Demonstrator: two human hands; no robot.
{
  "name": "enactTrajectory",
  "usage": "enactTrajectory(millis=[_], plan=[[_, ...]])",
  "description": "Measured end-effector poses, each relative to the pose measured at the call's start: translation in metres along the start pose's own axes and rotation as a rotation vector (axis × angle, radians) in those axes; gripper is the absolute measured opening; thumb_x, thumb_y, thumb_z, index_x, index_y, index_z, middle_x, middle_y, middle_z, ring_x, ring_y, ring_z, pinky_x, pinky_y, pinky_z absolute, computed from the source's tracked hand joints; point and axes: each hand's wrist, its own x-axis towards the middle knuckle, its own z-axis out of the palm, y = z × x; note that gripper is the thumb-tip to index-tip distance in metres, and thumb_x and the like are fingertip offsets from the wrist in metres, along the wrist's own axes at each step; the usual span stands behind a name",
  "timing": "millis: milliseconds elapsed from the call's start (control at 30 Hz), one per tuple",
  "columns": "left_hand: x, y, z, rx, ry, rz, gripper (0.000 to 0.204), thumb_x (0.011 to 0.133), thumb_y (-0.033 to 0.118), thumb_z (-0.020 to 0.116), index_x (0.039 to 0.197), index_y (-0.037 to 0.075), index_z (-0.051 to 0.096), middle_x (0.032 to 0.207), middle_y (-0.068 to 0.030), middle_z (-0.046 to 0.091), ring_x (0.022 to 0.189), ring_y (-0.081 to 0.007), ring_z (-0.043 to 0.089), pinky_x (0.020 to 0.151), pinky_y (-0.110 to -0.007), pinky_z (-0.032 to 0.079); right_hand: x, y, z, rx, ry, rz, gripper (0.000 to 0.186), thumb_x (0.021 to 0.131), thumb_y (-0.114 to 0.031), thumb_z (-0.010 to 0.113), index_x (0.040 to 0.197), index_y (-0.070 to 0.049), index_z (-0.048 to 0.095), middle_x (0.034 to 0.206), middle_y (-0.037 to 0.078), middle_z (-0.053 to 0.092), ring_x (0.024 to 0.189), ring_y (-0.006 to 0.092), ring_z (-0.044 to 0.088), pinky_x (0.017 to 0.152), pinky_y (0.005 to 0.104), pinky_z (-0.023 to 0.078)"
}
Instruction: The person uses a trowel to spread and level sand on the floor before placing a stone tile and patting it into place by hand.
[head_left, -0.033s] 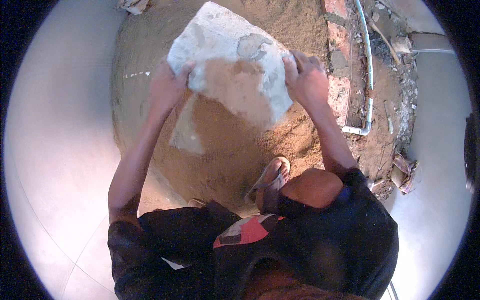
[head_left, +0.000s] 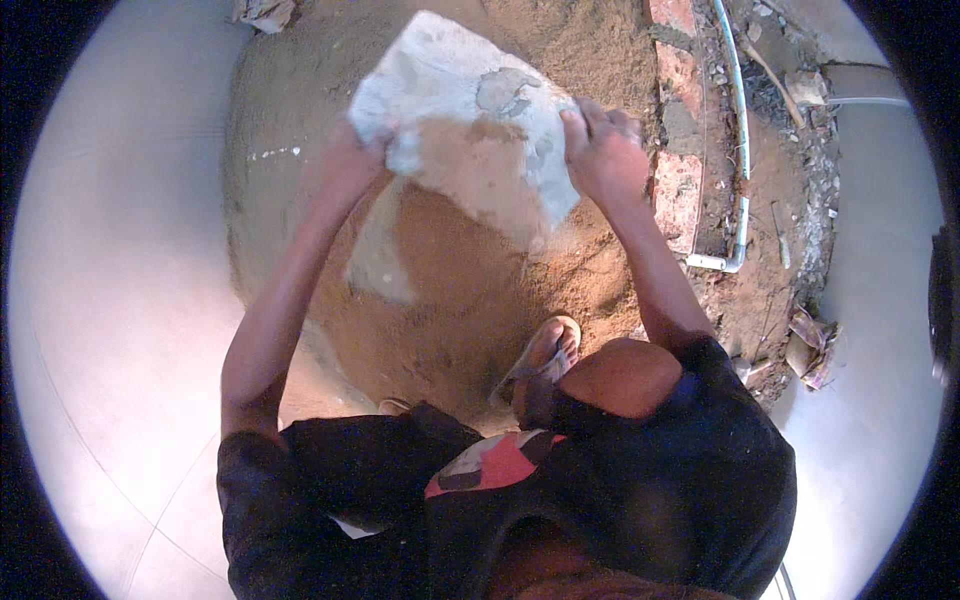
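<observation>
A pale grey-white, flat slab (head_left: 455, 75) with uneven edges is tilted between my hands over brown sand (head_left: 440, 330). Sand clings to its lower half, and a round grey stain marks its upper right; whether it is stone or concrete I cannot tell. My left hand (head_left: 350, 165), slightly blurred, grips its left edge. At the right edge my right hand (head_left: 610, 155) holds on, thumb on the upper face and fingers folded at the rim. Another pale flat patch (head_left: 380, 265) shows in the sand below the left hand.
My sandalled foot (head_left: 545, 350) stands on the sand near my bent knee. To the right run a brick edging (head_left: 677, 190) and a white pipe (head_left: 742, 150) with an elbow. Rubble (head_left: 808, 345) lies beyond it. Smooth pale floor (head_left: 110, 300) borders the sand at left.
The slab's left corner has shifted slightly right and down, with my left hand following. My right hand has moved a little to the left. Both hands keep their hold.
</observation>
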Motion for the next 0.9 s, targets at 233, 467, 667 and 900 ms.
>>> enactTrajectory(millis=[233,467,667,900], plan=[[0.132,-0.123,0.075,0.343,-0.174,0.087,0.067,0.09,0.056,0.061,0.118,-0.006,0.058,0.108,-0.0303,0.064,0.103,-0.0439,0.063,0.091,-0.05,0.048,0.056,0.045,0.088,0.0,-0.149,-0.068,0.051,0.098,-0.046,0.049,0.135,-0.011,0.05,0.114,0.027,0.061,0.105,0.0454,0.061,0.089,0.0532,0.051],[0.175,-0.074,0.027,0.644,-0.793,0.12,0.073,0.091,0.065,0.053,0.104,-0.006,0.066,0.094,-0.0288,0.068,0.091,-0.0416,0.066,0.085,-0.051,0.048,0.065,0.041,0.07,0.125,-0.39,-0.124,0.078,0.092,-0.056,0.055,0.143,-0.001,0.036,0.128,0.031,0.053,0.116,0.0492,0.055,0.097,0.054,0.048],[0.182,-0.076,0.047,0.545,-0.474,0.22,0.078,0.09,0.068,0.05,0.115,-0.004,0.063,0.11,-0.0258,0.068,0.103,-0.043,0.065,0.091,-0.051,0.048,0.05,0.066,0.08,0.14,-0.309,-0.193,0.086,0.09,-0.06,0.057,0.149,-0.004,0.031,0.13,0.028,0.053,0.126,0.0441,0.049,0.101,0.0504,0.046],[0.147,-0.031,0.088,0.187,-0.165,0.13,0.06,0.088,0.043,0.068,0.122,-0.005,0.058,0.112,-0.0268,0.067,0.107,-0.0426,0.064,0.091,-0.048,0.05,0.036,0.026,0.049,0.053,-0.294,0.171,0.087,0.086,-0.059,0.065,0.147,-0.005,0.037,0.132,0.027,0.054,0.123,0.0401,0.051,0.104,0.0475,0.042]])
